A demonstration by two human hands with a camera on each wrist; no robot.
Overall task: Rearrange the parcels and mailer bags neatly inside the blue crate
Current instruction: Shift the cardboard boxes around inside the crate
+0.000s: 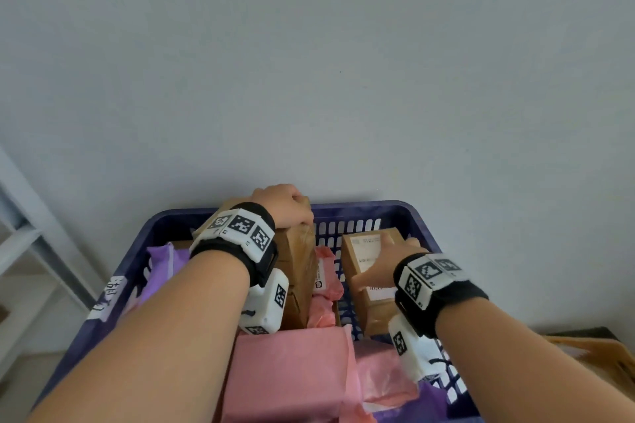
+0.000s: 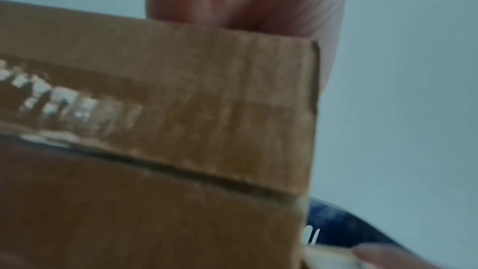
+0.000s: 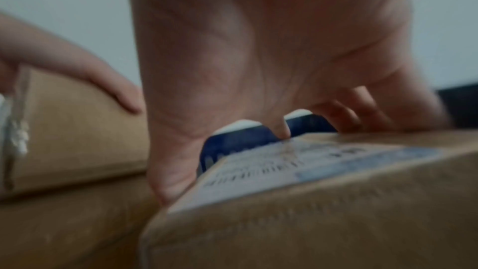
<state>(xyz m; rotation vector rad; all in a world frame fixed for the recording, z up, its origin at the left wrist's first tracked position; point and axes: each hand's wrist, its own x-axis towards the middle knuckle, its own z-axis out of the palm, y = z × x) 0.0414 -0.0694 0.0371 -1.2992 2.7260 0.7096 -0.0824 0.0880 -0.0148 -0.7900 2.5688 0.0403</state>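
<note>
Left hand [image 1: 288, 204] curls fingers over the tall cardboard box [image 1: 299, 261] top, prob. to keep it upright. Right hand [image 1: 381, 266] clamps thumb and fingers on the labelled cardboard box [image 1: 369, 251] – lifted w/ room to reposition in the blue crate [image 1: 360, 209].

From my remote station, the head view is evenly lit by soft, diffuse light; I see no hard shadows on the pale wall [image 1: 309, 62], and I cannot tell the source. Straight lines bow toward the edges, notably the white frame [image 1: 31, 240] at left. Tape on the tall box [image 1: 299, 261] shows mild glare. Both wrist views are dim and soft: the box [image 2: 181, 130] fills the left one, blurred and dark at bottom; the label [image 3: 297, 163] in the right one is smeared, its print unreadable.
</note>
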